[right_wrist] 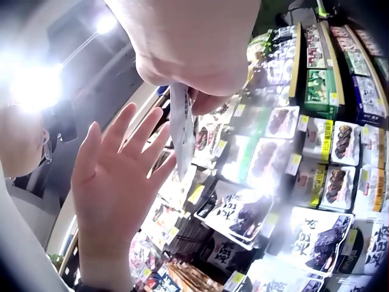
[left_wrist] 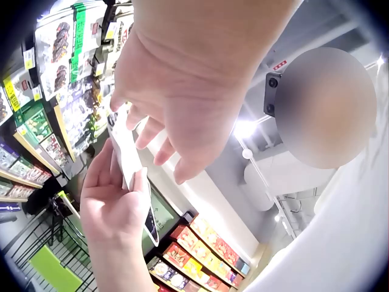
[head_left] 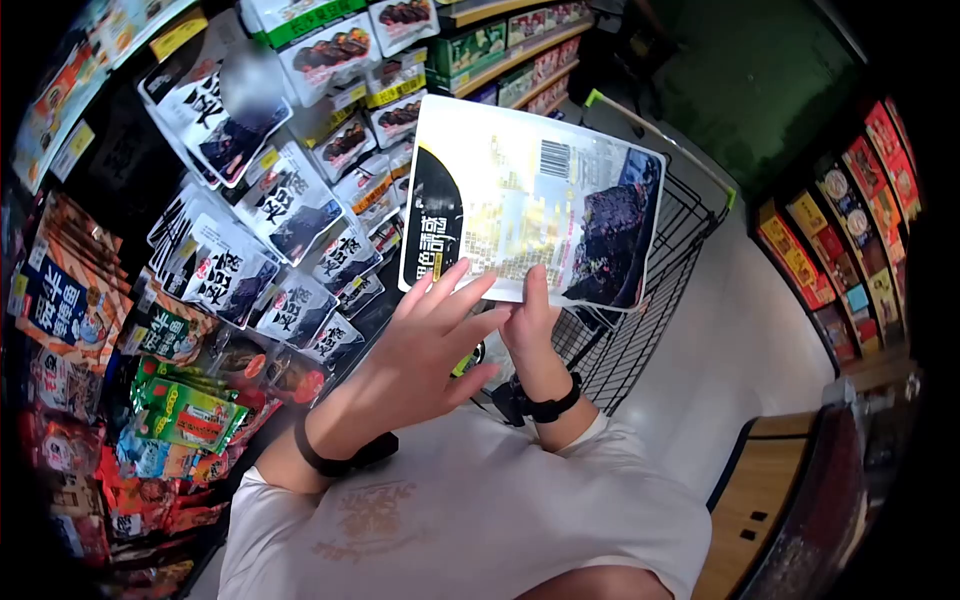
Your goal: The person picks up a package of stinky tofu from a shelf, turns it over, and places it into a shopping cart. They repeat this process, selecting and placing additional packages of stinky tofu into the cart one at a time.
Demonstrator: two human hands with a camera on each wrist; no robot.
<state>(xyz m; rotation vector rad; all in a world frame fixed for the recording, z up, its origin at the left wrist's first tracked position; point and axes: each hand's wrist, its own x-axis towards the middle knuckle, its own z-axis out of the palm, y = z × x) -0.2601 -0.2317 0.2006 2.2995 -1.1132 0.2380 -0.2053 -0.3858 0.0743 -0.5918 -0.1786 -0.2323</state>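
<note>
In the head view a white snack pouch, with a barcode, small print and a picture of dark food pieces, is held up in front of the chest. My right hand grips its lower edge, thumb on the printed face and fingers behind. The left hand has its fingers spread, their tips at the pouch's lower left edge. Seen edge-on in the left wrist view, the pouch sits in the grip of the right hand. The right wrist view shows the left hand palm out, fingers extended.
Racks of similar hanging pouches fill the left side, with orange and green snack bags lower down. Beyond the pouch stands a black wire shopping cart. Shelves of boxed goods line the right, past the pale floor.
</note>
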